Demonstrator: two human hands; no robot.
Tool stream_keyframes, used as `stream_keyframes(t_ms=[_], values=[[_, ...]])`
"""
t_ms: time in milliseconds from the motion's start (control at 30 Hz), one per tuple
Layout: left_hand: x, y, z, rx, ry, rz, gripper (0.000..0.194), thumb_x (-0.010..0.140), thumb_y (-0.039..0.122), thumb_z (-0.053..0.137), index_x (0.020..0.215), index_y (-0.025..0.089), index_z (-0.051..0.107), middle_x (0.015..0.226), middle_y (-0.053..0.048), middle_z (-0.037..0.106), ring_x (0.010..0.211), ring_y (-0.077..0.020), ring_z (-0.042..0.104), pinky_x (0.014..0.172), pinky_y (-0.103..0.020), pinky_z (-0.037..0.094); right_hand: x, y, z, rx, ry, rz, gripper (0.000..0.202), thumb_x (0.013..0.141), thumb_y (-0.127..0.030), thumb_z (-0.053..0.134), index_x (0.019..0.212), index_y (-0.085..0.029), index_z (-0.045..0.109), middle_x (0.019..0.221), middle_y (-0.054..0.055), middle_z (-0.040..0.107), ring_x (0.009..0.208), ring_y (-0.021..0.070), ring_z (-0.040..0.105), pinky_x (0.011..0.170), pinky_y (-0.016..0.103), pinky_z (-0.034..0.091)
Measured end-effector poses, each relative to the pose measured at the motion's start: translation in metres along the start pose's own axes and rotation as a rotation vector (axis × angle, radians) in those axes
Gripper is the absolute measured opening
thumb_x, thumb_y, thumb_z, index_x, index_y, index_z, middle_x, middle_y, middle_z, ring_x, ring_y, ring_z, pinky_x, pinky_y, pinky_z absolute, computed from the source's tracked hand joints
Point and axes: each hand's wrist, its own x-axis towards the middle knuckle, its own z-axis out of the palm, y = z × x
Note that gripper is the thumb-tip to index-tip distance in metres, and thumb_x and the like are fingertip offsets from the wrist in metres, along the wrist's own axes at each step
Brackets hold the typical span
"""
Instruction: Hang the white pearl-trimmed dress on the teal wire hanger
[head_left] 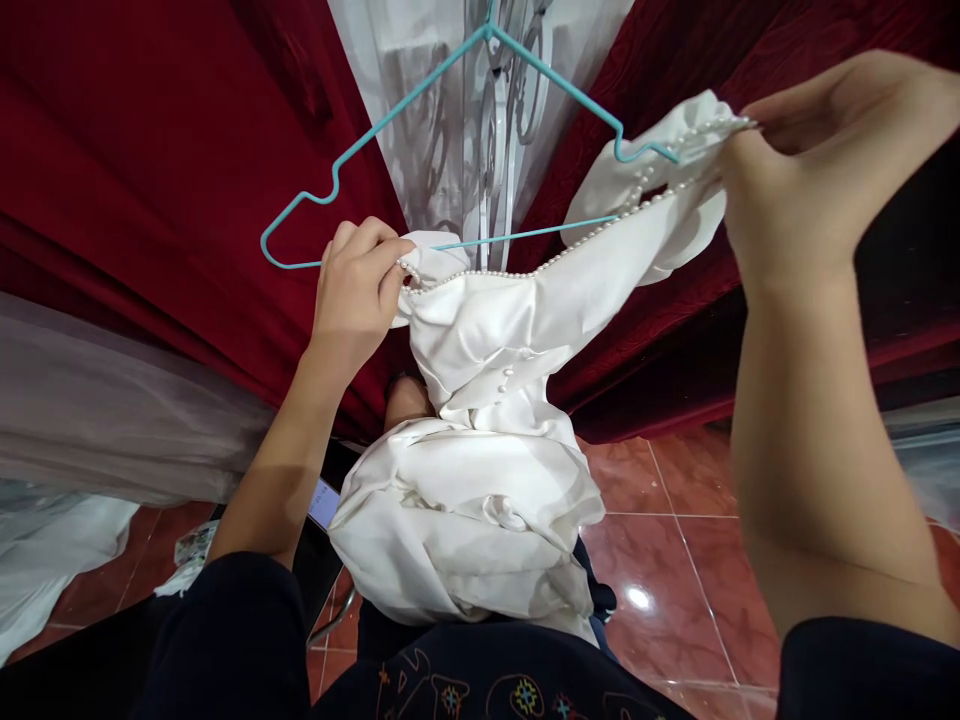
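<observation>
A white satin dress (487,480) with a pearl-beaded neckline lies bunched over my lap, its bodice raised in front of me. My left hand (358,290) pinches the beaded edge by one shoulder, close to the lower bar of a light blue wire hanger (420,92). Higher up on the right, my right hand (817,150) grips the other beaded shoulder and pulls it outward. The hanger's right end passes into that shoulder opening, while its left end sticks out bare beyond my left hand. My right fingertips are partly hidden behind the fabric.
Dark red curtains (187,150) hang on both sides, with a white ornate metal frame (495,130) between them. Sheer white fabric (97,390) drapes at the left. A lit phone screen (323,502) shows beside my left forearm. Reddish tiles (667,560) cover the floor.
</observation>
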Motion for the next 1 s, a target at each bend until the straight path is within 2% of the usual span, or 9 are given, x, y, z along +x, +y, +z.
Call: stream_keyframes(t_ms=[67,167,300,400,533,700,867,933,1000], values=[[0.0,0.0,-0.004,-0.002,-0.006,-0.008,0.019,0.106,0.026,0.054,0.109,0.024,0.072,0.107,-0.009,0.067,0.104,-0.0308,0.06,0.099,-0.049,0.052,-0.004,0.015,-0.009,-0.086,-0.069,0.122,0.025,0.074,0.001,0.067,0.091,-0.009,0.082,0.081,0.012,0.076,0.068,0.0216,0.072,0.058,0.026,0.042],[0.001,0.0,-0.003,-0.033,-0.03,-0.025,0.021,0.108,0.027,0.052,0.111,0.023,0.073,0.108,-0.01,0.067,0.107,-0.0312,0.06,0.101,-0.049,0.052,-0.024,0.024,-0.019,-0.187,-0.351,0.183,0.017,0.078,-0.006,0.077,0.092,-0.015,0.081,0.082,0.008,0.076,0.066,0.0188,0.069,0.062,0.029,0.049],[0.003,0.003,0.009,-0.083,-0.058,-0.041,0.024,0.109,0.028,0.05,0.113,0.021,0.073,0.11,-0.011,0.067,0.11,-0.0307,0.06,0.104,-0.048,0.051,-0.051,0.007,-0.024,-0.035,-0.701,-0.156,0.012,0.085,-0.015,0.07,0.091,-0.023,0.076,0.087,0.001,0.071,0.069,0.0144,0.065,0.072,0.032,0.056],[0.005,0.006,0.017,-0.1,-0.061,-0.039,0.026,0.109,0.027,0.048,0.114,0.02,0.073,0.109,-0.011,0.066,0.108,-0.0301,0.061,0.102,-0.047,0.052,-0.056,-0.02,-0.016,0.125,-0.577,-0.394,0.014,0.095,-0.026,0.058,0.098,-0.021,0.071,0.103,0.006,0.067,0.085,0.0175,0.066,0.075,0.035,0.057],[0.006,0.01,0.019,-0.122,-0.056,-0.034,0.029,0.108,0.024,0.048,0.119,0.023,0.075,0.107,-0.01,0.065,0.108,-0.0291,0.062,0.102,-0.047,0.053,-0.053,-0.041,0.01,0.015,-0.457,-0.423,0.011,0.098,-0.024,0.056,0.104,-0.022,0.065,0.116,0.008,0.068,0.113,0.0263,0.063,0.099,0.048,0.053],[-0.012,0.008,0.022,-0.228,0.129,0.001,0.031,0.107,0.026,0.052,0.127,0.028,0.075,0.128,-0.01,0.061,0.123,-0.0277,0.061,0.108,-0.047,0.052,-0.064,-0.034,0.036,-0.009,-0.343,-0.306,0.014,0.089,-0.015,0.058,0.099,-0.022,0.063,0.094,0.006,0.069,0.091,0.0248,0.061,0.092,0.047,0.047],[-0.052,0.005,0.031,-0.147,0.23,0.083,0.022,0.103,0.03,0.059,0.107,0.029,0.08,0.086,-0.005,0.068,0.095,-0.0237,0.066,0.091,-0.045,0.056,-0.072,-0.032,0.033,0.052,-0.299,-0.343,0.022,0.09,-0.017,0.055,0.103,-0.022,0.073,0.098,0.005,0.074,0.092,0.0229,0.064,0.091,0.042,0.044],[-0.066,0.004,0.032,-0.267,0.147,-0.027,0.019,0.098,0.028,0.063,0.102,0.026,0.081,0.084,-0.005,0.071,0.087,-0.0216,0.066,0.085,-0.04,0.055,-0.071,-0.033,0.03,0.033,-0.322,-0.345,0.026,0.092,-0.018,0.053,0.104,-0.024,0.075,0.097,0.005,0.074,0.093,0.023,0.065,0.091,0.042,0.043],[-0.072,-0.003,0.03,-0.513,0.062,-0.347,0.016,0.092,0.027,0.065,0.094,0.022,0.08,0.085,-0.005,0.073,0.081,-0.0196,0.066,0.078,-0.034,0.054,-0.068,-0.034,0.029,0.009,-0.346,-0.338,0.027,0.092,-0.018,0.052,0.103,-0.024,0.076,0.097,0.005,0.074,0.093,0.0232,0.064,0.092,0.042,0.042]])
